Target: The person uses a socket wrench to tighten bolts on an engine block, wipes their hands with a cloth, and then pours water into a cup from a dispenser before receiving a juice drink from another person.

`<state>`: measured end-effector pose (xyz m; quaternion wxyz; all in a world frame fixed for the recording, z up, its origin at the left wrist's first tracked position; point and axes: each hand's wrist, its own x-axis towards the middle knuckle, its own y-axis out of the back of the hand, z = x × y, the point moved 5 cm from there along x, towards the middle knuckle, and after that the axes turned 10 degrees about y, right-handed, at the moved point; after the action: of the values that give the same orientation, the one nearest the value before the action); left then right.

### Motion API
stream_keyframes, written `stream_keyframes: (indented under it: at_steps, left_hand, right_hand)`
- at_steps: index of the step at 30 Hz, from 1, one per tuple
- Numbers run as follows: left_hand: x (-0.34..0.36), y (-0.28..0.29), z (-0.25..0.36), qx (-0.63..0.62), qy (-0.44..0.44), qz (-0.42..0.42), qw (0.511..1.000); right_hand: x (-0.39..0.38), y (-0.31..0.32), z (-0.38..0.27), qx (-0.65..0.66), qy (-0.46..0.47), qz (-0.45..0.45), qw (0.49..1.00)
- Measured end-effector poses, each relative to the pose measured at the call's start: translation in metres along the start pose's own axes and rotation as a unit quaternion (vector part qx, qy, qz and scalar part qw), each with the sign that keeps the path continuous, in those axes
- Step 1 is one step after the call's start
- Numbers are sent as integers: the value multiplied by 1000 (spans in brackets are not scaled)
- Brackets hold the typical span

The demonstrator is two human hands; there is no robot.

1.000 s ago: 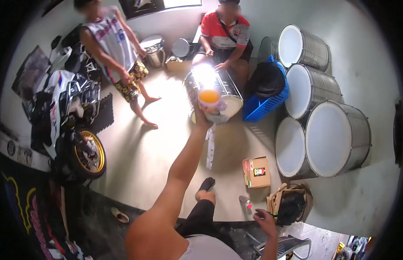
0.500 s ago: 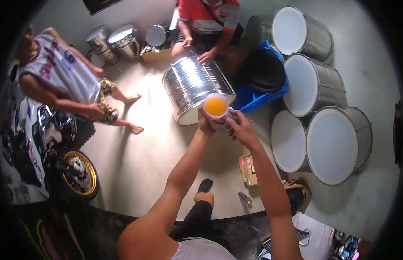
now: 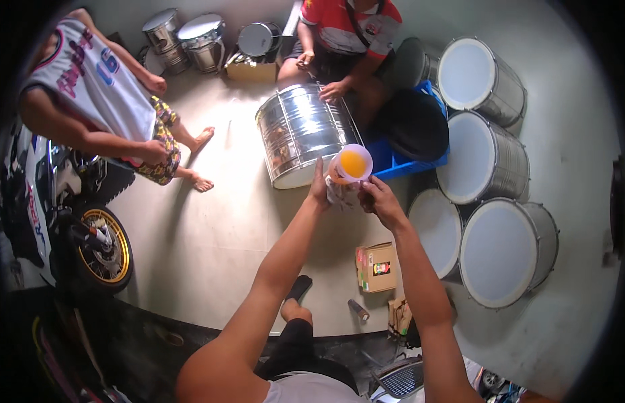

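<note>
A pale mug (image 3: 338, 195) with a patterned side holds orange liquid (image 3: 353, 163) and is tilted so its mouth shows. My right hand (image 3: 382, 203) is closed at the mug's handle side, with both arms stretched forward. Along the mug's left side lies my left hand (image 3: 318, 187), its visible fingers stretched out; whether it touches the mug I cannot tell. Just beyond the mug, a big silver drum (image 3: 306, 131) lies on its side before a seated person in a red and white shirt (image 3: 349, 30), whose hand (image 3: 334, 91) rests on the shell.
Several large drums (image 3: 498, 252) are stacked at the right, by a blue crate (image 3: 413, 168). A cardboard box (image 3: 378, 269) and a small dark cylinder (image 3: 358, 309) lie on the floor. At left are a standing person (image 3: 107, 87) and a motorcycle wheel (image 3: 104, 248). Smaller drums (image 3: 201, 40) stand behind.
The mug and my hands have shifted slightly right in view. My left hand's fingers have straightened beside the mug. The whole view has turned a little.
</note>
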<state>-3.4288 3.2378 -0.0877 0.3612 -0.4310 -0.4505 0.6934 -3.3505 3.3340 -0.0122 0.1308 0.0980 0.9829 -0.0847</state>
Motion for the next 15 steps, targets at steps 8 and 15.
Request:
stream_keyframes:
  at_steps: [8, 15]
  left_hand:
    - [-164, 219, -76, 75, 31, 370, 926]
    - [-549, 330, -208, 156, 161, 680, 698]
  right_hand:
    - [27, 7, -23, -8, 44, 30, 999]
    - [85, -17, -54, -37, 94, -31, 994]
